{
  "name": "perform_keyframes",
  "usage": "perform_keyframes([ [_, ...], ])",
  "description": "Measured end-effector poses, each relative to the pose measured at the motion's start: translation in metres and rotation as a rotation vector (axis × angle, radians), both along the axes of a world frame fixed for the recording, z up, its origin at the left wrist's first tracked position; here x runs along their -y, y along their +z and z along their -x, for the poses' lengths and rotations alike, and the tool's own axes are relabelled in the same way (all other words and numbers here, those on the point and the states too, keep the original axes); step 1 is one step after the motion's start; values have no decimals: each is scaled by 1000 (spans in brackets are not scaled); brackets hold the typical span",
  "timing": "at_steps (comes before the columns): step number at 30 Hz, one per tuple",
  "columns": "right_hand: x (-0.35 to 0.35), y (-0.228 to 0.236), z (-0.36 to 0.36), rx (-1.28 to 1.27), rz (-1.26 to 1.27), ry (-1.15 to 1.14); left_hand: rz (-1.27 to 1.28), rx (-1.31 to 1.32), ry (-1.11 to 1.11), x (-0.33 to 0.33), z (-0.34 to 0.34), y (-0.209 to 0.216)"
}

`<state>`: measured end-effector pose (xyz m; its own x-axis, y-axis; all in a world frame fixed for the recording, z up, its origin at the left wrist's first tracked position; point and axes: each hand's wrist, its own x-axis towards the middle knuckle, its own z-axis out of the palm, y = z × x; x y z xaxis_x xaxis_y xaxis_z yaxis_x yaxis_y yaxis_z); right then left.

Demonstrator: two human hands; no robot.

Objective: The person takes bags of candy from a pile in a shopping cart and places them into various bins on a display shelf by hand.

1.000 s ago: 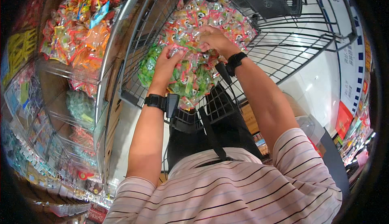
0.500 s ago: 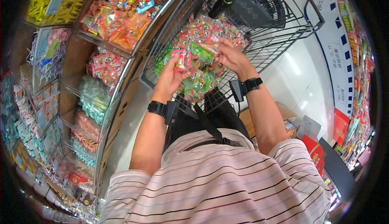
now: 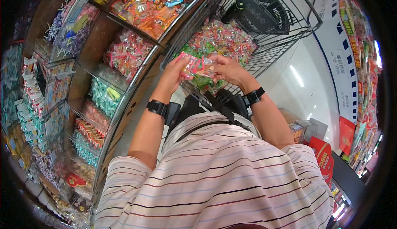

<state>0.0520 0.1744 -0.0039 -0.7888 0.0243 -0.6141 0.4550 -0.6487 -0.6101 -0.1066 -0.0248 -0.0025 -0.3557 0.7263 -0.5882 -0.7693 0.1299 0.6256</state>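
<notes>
My left hand [image 3: 172, 75] pinches a small red-and-clear candy packet [image 3: 191, 63] between thumb and fingers. From the other side, my right hand [image 3: 230, 70] has its fingers closed on a clear-wrapped candy packet [image 3: 206, 66] with pink parts. The two packets meet or overlap between my hands, and I cannot tell exactly where one ends. Below them, a heap of red and clear wrapped candies [image 3: 229, 38] fills the near part of the black wire shopping cart [image 3: 271, 53]. Green packets [image 3: 202, 82] show beneath my hands.
To the left, shelf bins hold orange candies [image 3: 144, 14], red packets [image 3: 126, 55] and teal packets [image 3: 105, 94]. A black basket-like seat [image 3: 264, 16] and a dark bottle [image 3: 232, 12] are at the cart's far end. Packed shelves [image 3: 364, 71] line the right side.
My hands have come together, bringing the two packets against each other. The right hand moved down and left. My view has shifted, so the shelves now appear farther right.
</notes>
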Motion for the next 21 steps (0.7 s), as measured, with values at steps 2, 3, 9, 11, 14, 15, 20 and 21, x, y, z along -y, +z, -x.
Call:
perform_keyframes([
  [2, 7, 3, 4, 9, -12, 11, -6, -24, 22, 9, 0, 0],
  [3, 9, 5, 7, -16, -30, -20, -9, -16, 47, 13, 1, 2],
  [9, 22, 38, 27, -82, -74, -6, -151, 85, 160, 27, 1, 16],
  [11, 26, 43, 32, -84, -87, -19, -206, 120, 138, 29, 2, 20],
  [14, 36, 53, 40, -116, -113, 7, -252, 140, 97, 29, 4, 29],
  [15, 42, 60, 43, -119, -114, 14, -287, 163, 73, 29, 4, 29],
  [20, 61, 83, 55, -104, -220, 108, -343, 234, 81, 26, 5, 28],
  [21, 63, 87, 58, -108, -219, 115, -365, 203, 84, 27, 5, 30],
])
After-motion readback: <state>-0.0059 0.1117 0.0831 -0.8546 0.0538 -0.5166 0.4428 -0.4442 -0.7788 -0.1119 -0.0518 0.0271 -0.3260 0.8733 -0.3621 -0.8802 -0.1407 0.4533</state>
